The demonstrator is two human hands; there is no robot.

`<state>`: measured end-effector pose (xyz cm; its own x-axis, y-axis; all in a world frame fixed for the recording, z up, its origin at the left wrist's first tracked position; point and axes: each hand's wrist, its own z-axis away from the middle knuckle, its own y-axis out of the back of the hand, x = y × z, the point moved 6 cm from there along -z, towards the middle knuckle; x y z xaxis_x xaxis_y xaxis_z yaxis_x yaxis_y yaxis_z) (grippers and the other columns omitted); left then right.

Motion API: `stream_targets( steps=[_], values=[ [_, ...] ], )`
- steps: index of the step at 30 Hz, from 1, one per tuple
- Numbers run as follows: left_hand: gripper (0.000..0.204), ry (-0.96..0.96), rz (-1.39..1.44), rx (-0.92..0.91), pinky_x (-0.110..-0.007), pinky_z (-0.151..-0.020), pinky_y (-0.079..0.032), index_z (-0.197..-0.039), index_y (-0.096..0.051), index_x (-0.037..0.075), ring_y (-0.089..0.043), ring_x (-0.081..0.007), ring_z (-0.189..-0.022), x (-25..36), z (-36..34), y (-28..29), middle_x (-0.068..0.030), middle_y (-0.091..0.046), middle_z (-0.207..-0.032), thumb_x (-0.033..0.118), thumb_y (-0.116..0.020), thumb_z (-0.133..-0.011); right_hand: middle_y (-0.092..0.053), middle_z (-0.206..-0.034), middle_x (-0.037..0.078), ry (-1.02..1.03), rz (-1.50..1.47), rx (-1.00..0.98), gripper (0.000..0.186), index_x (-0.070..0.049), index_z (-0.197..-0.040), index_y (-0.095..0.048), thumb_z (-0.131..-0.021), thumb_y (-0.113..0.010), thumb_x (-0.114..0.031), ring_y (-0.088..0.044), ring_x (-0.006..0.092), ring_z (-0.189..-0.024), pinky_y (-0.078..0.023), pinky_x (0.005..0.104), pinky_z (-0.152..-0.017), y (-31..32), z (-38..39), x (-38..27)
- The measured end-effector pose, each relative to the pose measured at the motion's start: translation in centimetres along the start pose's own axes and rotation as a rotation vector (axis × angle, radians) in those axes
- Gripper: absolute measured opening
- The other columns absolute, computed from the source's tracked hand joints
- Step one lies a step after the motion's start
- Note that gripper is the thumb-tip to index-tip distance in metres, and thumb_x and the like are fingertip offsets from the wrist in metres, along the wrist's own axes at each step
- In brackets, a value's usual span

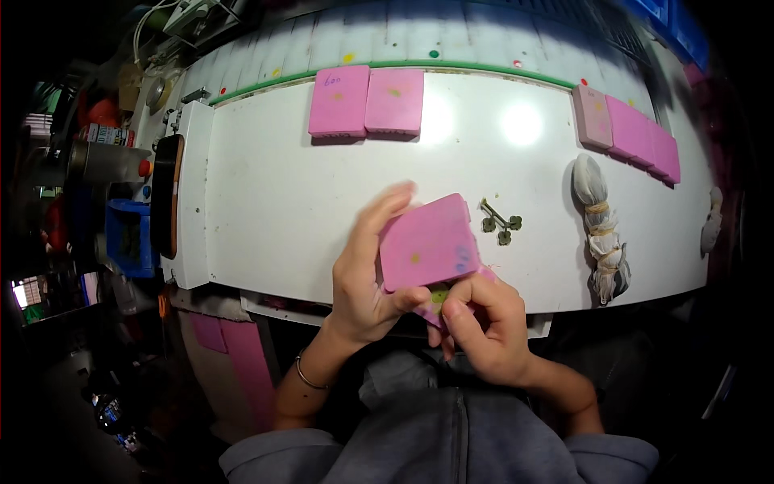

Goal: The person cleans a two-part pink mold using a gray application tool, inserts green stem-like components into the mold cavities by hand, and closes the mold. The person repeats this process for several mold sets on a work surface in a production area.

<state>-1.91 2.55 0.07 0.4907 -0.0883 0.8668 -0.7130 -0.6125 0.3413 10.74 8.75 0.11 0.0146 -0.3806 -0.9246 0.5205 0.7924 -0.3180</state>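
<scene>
Over the front edge of the white table, my left hand (356, 278) grips a pink rubber mould (427, 242) by its left side, thumb along the bottom edge. The mould's two layers are parted at that lower edge, and a small green piece (439, 297) shows between them. My right hand (492, 327) is closed, pinching the lower layer beside the green piece; its fingertips partly cover the spot. On the table just right of the mould lies a small dark green branched piece (504, 223) with flower-like ends.
Two pink moulds (366, 101) lie side by side at the back of the white table (266, 177). More stand in a row (629, 133) at the right. A cloth bundle tied with bands (598, 226) lies near them. A blue bin (129, 238) is at the far left.
</scene>
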Motion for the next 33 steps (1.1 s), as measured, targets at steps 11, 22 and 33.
stream_targets(
  steps=[11, 22, 33],
  values=[
    [0.084, 0.651, 0.857, 0.062, -0.041, -0.087, -0.049, -0.127, -0.038, -0.004, -0.058, -0.0339, -0.101, 0.7, 0.3, -1.7, -0.0155, -0.053, -0.11, 0.067, -0.014, -0.088, -0.052, -0.078, 0.004, -0.046, 0.003, -0.091, 0.004, -0.001, -0.088, -0.052, -0.09, -0.05, -0.004, -0.052, 0.0079, -0.068, -0.044, 0.0208, -0.06, -2.0, 1.5, 0.3],
    [0.079, 0.715, 1.372, 0.144, -0.045, -0.086, -0.044, -0.134, -0.03, -0.001, -0.057, -0.0291, -0.088, 1.6, 0.0, -2.9, -0.0118, -0.054, -0.1, 0.064, -0.017, -0.09, -0.053, -0.103, 0.012, -0.199, -0.292, -0.21, 0.019, 0.0, -0.111, -0.043, -0.097, -0.033, -0.009, -0.058, 0.013, -0.073, -0.048, 0.0218, -0.061, -3.5, 3.7, 2.1],
    [0.102, 0.607, 1.089, -0.299, -0.035, -0.06, -0.049, -0.144, -0.008, 0.01, -0.055, -0.0226, -0.064, 3.7, 1.7, -4.2, -0.0133, -0.051, -0.079, 0.081, -0.021, -0.073, -0.054, -0.082, 0.007, 0.396, 0.64, 0.208, 0.014, 0.0, -0.095, -0.058, -0.092, -0.047, -0.007, -0.049, 0.0112, -0.068, -0.041, 0.0242, -0.059, 2.2, -1.2, -7.7]
  ],
)
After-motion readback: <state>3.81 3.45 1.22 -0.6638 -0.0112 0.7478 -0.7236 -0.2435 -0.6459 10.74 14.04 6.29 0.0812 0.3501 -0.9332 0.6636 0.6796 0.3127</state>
